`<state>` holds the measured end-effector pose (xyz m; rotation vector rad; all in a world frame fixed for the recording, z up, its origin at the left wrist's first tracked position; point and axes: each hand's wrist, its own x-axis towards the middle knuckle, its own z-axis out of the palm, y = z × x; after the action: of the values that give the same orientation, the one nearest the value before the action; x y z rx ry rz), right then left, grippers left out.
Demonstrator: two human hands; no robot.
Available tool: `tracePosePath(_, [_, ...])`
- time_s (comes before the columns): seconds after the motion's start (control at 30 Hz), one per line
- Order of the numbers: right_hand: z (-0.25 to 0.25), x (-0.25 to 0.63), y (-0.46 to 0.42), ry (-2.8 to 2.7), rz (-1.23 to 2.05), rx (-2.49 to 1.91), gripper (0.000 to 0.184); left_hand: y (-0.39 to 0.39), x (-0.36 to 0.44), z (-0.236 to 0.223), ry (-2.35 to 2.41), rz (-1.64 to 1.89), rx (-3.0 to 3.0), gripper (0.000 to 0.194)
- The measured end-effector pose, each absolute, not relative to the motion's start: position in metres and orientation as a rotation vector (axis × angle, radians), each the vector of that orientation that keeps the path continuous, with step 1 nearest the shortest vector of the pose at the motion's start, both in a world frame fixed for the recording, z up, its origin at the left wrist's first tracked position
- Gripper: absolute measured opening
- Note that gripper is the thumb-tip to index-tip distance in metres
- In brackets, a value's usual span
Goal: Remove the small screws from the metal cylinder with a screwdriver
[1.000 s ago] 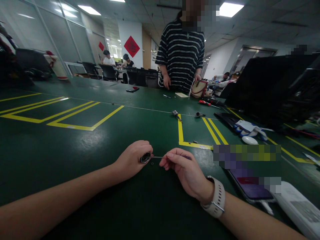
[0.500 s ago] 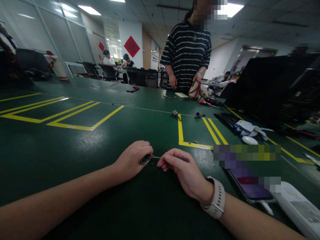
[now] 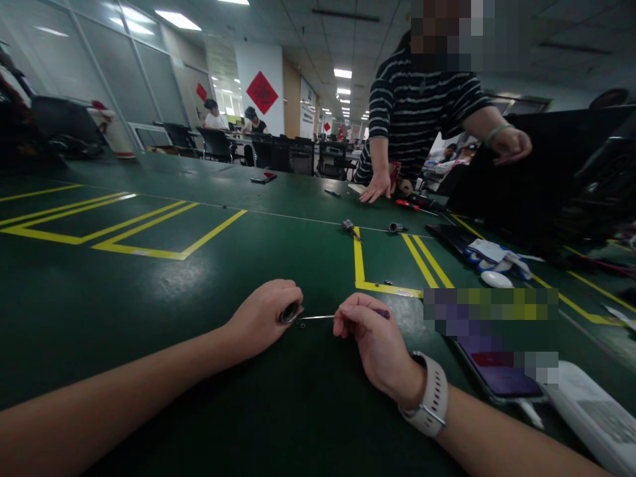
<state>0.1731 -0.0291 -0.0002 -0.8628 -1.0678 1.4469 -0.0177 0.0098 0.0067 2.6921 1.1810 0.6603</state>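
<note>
My left hand [image 3: 265, 315] is closed around a hollow metal cylinder [image 3: 289, 313], whose round open end faces me. Pinched in my right hand [image 3: 370, 334] is a thin screwdriver [image 3: 318, 317] with a dark purple handle. Its shaft points left, and the tip lies close to the cylinder's lower edge; whether they touch I cannot tell. On the green table just below the tip lies a tiny ring-like part [image 3: 303, 325]. More small dark parts [image 3: 388, 282] rest by the yellow tape, farther off to the right.
Beyond my hands lie a metal tool part [image 3: 350, 229], a metal cup-shaped piece [image 3: 397, 228] and a red-handled screwdriver [image 3: 407, 205]. A phone [image 3: 501, 371], white device [image 3: 591, 411] and gloves [image 3: 499, 257] are at right. A person in a striped shirt [image 3: 422, 112] leans over the far edge.
My right hand has shifted right with the screwdriver, exposing more of its shaft. My left hand stays nearly still. The person opposite has moved right and leaned in, one hand now on the table.
</note>
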Motion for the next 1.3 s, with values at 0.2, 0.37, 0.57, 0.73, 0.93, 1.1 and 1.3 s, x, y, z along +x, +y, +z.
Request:
tracePosePath(0.2, [-0.002,0.174,-0.029,-1.196,1.356,-0.972,0.015,0.01,-0.018,0.007,1.203,0.685,2.655,0.013])
tracePosePath(0.37, [-0.001,0.174,-0.03,-1.265,1.316,-1.033,0.015,0.01,-0.017,0.007,1.195,0.719,2.612,0.012])
tracePosePath(0.57, [0.001,0.174,-0.03,-1.296,1.273,-1.095,0.016,0.01,-0.017,0.007,1.162,0.733,2.564,0.014])
tracePosePath(0.73, [0.003,0.173,-0.03,-1.294,1.258,-1.126,0.016,0.009,-0.016,0.009,1.134,0.684,2.533,0.014])
tracePosePath(0.93, [-0.001,0.175,-0.031,-1.162,1.129,-0.988,0.016,0.009,-0.015,0.009,1.153,0.71,2.496,0.014])
tracePosePath(1.1, [0.005,0.175,-0.044,-1.401,1.042,-0.828,0.015,0.01,-0.016,0.008,1.168,0.774,2.468,0.016])
tracePosePath(1.3, [0.015,0.169,-0.052,-1.877,0.81,-0.802,0.011,0.011,-0.017,0.004,1.203,0.826,2.531,0.015])
